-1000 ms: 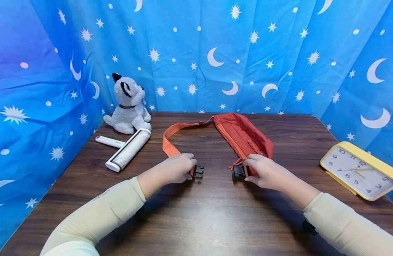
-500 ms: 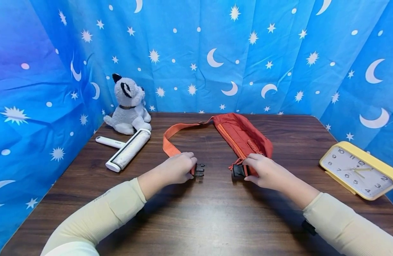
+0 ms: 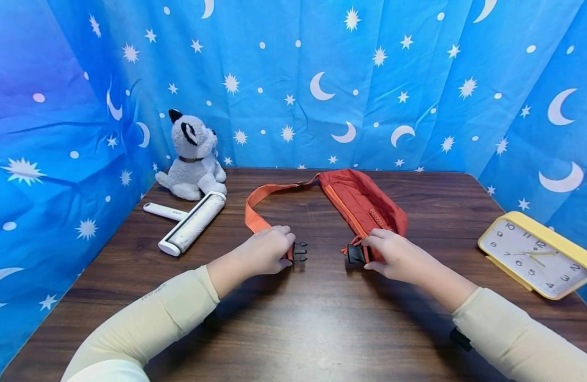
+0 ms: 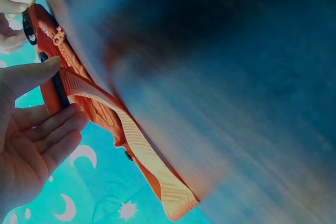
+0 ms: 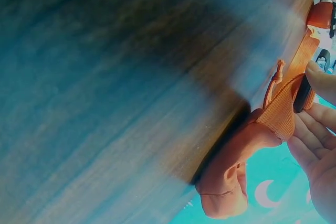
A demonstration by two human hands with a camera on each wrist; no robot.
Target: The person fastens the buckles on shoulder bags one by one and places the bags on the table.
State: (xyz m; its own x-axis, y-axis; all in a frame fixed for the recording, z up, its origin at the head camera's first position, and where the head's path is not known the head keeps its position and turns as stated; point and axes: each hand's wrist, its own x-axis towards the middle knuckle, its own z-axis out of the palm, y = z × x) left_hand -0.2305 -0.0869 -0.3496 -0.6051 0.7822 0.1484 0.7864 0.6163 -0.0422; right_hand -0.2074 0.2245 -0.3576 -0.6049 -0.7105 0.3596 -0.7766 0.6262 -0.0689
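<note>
A red-orange waist bag [image 3: 357, 199] lies on the table, its orange strap [image 3: 260, 204] curving out to the left. My left hand [image 3: 265, 252] pinches the strap end at the black pronged buckle half [image 3: 300, 252], prongs pointing right. Opposite, my right hand [image 3: 394, 254] pinches the black socket half of the buckle [image 3: 356, 253] at the bag's near end. A gap separates the two halves. In the left wrist view, thumb and fingers grip the buckle's base [image 4: 60, 90] with the webbing trailing away. The right wrist view has the thumb over the black buckle piece [image 5: 303, 94].
A grey plush dog [image 3: 193, 156] sits at the back left of the brown table [image 3: 293, 329]. Before it lies a white lint roller [image 3: 193, 223]. At the right stands a yellow clock [image 3: 537, 254]. Blue curtains with moons and stars [image 3: 293, 79] hang behind.
My left hand has shifted very slightly to the right with the pronged buckle half, narrowing the gap a little. The right hand and bag have hardly moved.
</note>
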